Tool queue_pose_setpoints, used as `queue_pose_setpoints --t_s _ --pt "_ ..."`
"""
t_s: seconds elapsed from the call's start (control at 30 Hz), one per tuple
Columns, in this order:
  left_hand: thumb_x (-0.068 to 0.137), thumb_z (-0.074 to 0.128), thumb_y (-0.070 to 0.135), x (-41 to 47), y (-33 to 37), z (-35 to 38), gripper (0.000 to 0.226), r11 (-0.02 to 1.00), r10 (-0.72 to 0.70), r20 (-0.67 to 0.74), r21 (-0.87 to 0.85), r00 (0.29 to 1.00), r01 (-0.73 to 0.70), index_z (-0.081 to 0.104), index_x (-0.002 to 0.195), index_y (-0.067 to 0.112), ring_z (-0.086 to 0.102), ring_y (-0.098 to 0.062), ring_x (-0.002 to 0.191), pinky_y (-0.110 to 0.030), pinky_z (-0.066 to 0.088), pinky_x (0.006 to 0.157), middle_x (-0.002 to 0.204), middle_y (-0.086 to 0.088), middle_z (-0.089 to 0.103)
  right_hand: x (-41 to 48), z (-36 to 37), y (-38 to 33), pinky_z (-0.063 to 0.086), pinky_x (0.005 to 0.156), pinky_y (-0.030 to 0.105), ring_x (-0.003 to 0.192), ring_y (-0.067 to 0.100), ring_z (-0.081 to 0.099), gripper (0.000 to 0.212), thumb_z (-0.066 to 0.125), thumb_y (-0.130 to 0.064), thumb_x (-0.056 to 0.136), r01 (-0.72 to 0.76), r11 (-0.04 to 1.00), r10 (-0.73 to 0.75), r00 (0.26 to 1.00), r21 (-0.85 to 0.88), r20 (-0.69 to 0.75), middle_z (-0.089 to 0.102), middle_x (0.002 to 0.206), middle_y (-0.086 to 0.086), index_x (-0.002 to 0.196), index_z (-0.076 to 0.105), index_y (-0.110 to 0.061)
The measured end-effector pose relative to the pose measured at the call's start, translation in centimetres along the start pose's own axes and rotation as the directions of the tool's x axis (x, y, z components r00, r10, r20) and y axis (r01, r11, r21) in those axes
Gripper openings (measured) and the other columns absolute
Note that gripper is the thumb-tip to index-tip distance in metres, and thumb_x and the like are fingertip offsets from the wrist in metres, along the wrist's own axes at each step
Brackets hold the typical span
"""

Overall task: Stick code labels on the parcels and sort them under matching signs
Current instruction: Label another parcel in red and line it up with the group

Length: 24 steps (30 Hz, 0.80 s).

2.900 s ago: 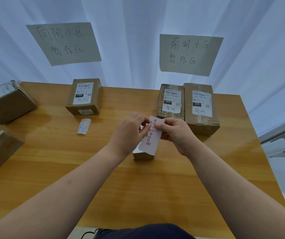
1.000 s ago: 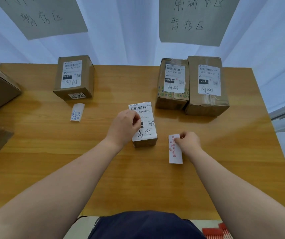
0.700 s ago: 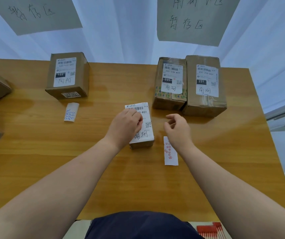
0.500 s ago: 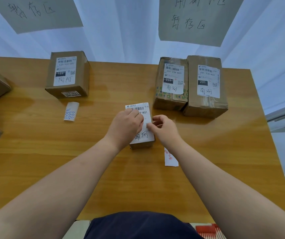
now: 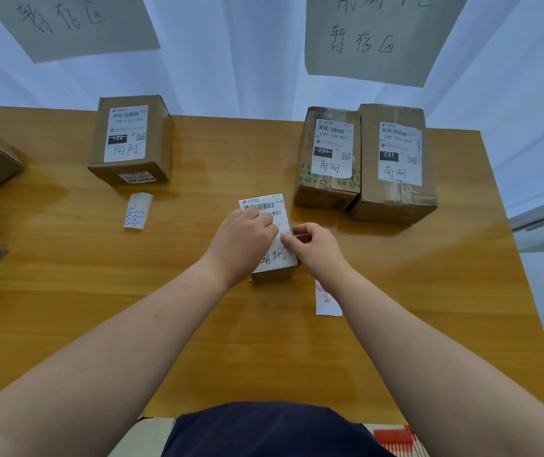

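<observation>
Left hand (image 5: 242, 239) and right hand (image 5: 313, 249), fingertips together

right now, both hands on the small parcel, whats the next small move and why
Likely press down with the left hand: it covers the middle of the shipping label on the small parcel, the right hand grips its edge, and any code sticker is hidden beneath.

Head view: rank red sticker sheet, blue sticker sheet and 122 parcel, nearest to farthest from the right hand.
1. Red sticker sheet, by the right hand holding the small parcel.
2. Blue sticker sheet, left of centre.
3. 122 parcel, back left.
</observation>
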<state>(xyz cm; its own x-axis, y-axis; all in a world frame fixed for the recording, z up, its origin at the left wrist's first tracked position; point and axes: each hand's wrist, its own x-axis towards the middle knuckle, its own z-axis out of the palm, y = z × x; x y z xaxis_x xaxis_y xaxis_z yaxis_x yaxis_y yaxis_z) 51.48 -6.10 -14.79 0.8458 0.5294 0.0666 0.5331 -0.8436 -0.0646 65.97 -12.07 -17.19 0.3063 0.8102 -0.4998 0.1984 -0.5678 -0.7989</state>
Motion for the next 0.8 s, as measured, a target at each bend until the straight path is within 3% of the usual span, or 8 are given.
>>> queue_pose_setpoints --t_s 0.13,0.2,0.27,0.47,0.53,0.63,0.73,0.8 --pt "0.077 0.065 0.023 -1.1 -0.2 0.1 0.011 0.999 -0.001 -0.011 -0.04 1.0 0.001 0.067 0.068 0.017 0.056 -0.023 0.066 -0.029 0.04 0.055 0.076 -0.002 0.062 0.1 -0.1 0.0 0.057 0.082 0.044 0.093 0.021 0.067 0.025 0.067 -0.029 0.086 -0.029 0.999 0.028 0.999 0.044 0.019 0.067 0.102 0.006 0.105 0.059 -0.015" --pt "0.084 0.044 0.032 -1.6 -0.5 0.1 0.03 0.999 -0.006 0.011 -0.036 1.0 0.007 0.07 0.076 0.019 0.058 -0.023 0.071 -0.03 0.041 0.057 0.082 -0.002 0.064 0.1 -0.2 0.0 0.057 0.082 0.045 0.092 0.021 0.067 0.022 0.067 -0.027 0.086 -0.037 0.997 0.035 0.999 0.065 0.031 0.067 0.1 0.005 0.102 0.059 -0.014" --pt "0.083 0.036 0.036 -1.9 -1.1 -0.1 0.039 0.998 0.006 0.021 -0.059 1.0 -0.005 0.072 0.086 0.021 0.061 -0.025 0.074 -0.032 0.045 0.058 0.087 -0.003 0.066 0.1 -0.2 -0.1 0.058 0.08 0.045 0.091 0.021 0.067 0.02 0.068 -0.027 0.086 -0.041 0.996 0.039 0.999 0.076 0.031 0.067 0.098 0.005 0.1 0.06 -0.015" --pt "0.084 0.041 0.036 -2.4 -1.8 -0.4 0.039 0.975 0.014 0.029 -0.221 0.999 -0.007 0.077 0.09 0.021 0.063 -0.028 0.077 -0.034 0.054 0.065 0.092 -0.004 0.068 0.1 0.0 0.0 0.057 0.081 0.045 0.091 0.022 0.067 0.024 0.069 -0.032 0.084 -0.044 0.998 0.044 0.999 0.046 0.001 0.068 0.099 0.006 0.099 0.06 -0.014" --pt "0.085 0.045 0.035 -2.5 -1.4 -0.5 0.035 0.945 -0.074 0.003 -0.32 0.997 0.071 0.077 0.088 0.02 0.061 -0.027 0.083 -0.032 0.052 0.071 0.093 -0.002 0.068 0.1 0.1 0.0 0.057 0.081 0.045 0.092 0.022 0.067 0.024 0.069 -0.034 0.084 -0.046 0.999 0.046 0.999 0.03 -0.005 0.068 0.1 0.005 0.097 0.06 -0.016" --pt "0.088 0.058 0.029 -2.4 -1.2 -0.7 0.022 0.818 -0.257 0.091 -0.51 0.962 0.267 0.072 0.095 0.015 0.054 -0.021 0.1 -0.03 0.045 0.084 0.102 0.0 0.065 0.0 0.0 0.0 0.057 0.081 0.045 0.092 0.021 0.067 0.023 0.068 -0.035 0.085 -0.051 0.999 0.051 0.999 0.018 -0.004 0.069 0.101 0.005 0.097 0.06 -0.017" --pt "0.087 0.063 0.028 -1.8 -1.1 -0.7 0.019 0.727 -0.372 0.106 -0.585 0.922 0.361 0.066 0.097 0.013 0.053 -0.019 0.098 -0.026 0.04 0.083 0.101 -0.001 0.065 0.0 0.1 -0.1 0.057 0.08 0.045 0.093 0.021 0.067 0.022 0.067 -0.035 0.086 -0.052 0.999 0.052 0.999 0.013 0.001 0.069 0.103 0.006 0.098 0.059 -0.017" --pt "0.087 0.062 0.027 -1.3 -0.9 -0.6 0.019 0.733 -0.397 0.097 -0.565 0.913 0.379 0.064 0.097 0.012 0.055 -0.019 0.093 -0.028 0.04 0.081 0.098 -0.002 0.064 -0.1 0.1 -0.1 0.058 0.081 0.044 0.093 0.02 0.066 0.022 0.066 -0.035 0.087 -0.054 0.998 0.054 0.999 0.009 0.002 0.068 0.103 0.005 0.098 0.058 -0.018"
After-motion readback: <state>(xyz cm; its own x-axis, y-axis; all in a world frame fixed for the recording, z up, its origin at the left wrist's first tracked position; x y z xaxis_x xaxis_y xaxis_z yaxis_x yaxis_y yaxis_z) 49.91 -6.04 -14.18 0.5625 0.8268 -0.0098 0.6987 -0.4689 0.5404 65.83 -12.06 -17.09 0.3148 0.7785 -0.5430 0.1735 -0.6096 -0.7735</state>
